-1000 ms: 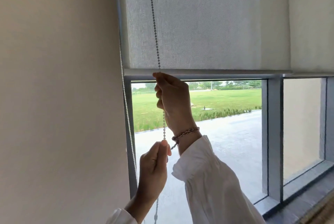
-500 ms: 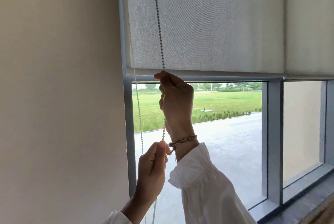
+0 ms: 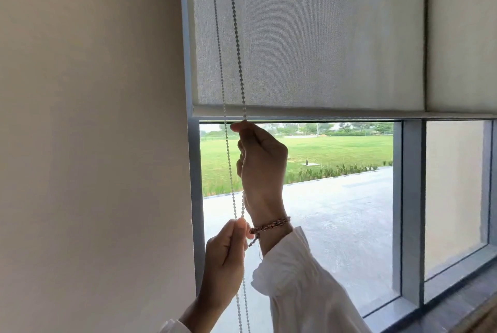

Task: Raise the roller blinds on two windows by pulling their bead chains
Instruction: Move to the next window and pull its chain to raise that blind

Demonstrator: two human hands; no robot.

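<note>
A grey roller blind [image 3: 309,36] covers the upper half of the left window, its bottom bar [image 3: 322,112] level with my upper hand. The bead chain [image 3: 236,36] hangs in two strands in front of the blind's left side. My right hand [image 3: 262,163], with a braided bracelet on the wrist, is closed around the front strand just under the bottom bar. Lower down, my left hand [image 3: 224,262] pinches the same strand between thumb and fingers. A second blind [image 3: 462,36] hangs over the right window at about the same height.
A plain beige wall [image 3: 88,144] fills the left side. The grey window frame [image 3: 412,198] divides the two panes, with a dark sill [image 3: 457,303] at the lower right. Lawn and pavement lie outside.
The chain's rear strand has swung right, from beside the frame to close by the front strand. Both hands keep their grip, the left slightly lower. The blind's bottom bar stays level.
</note>
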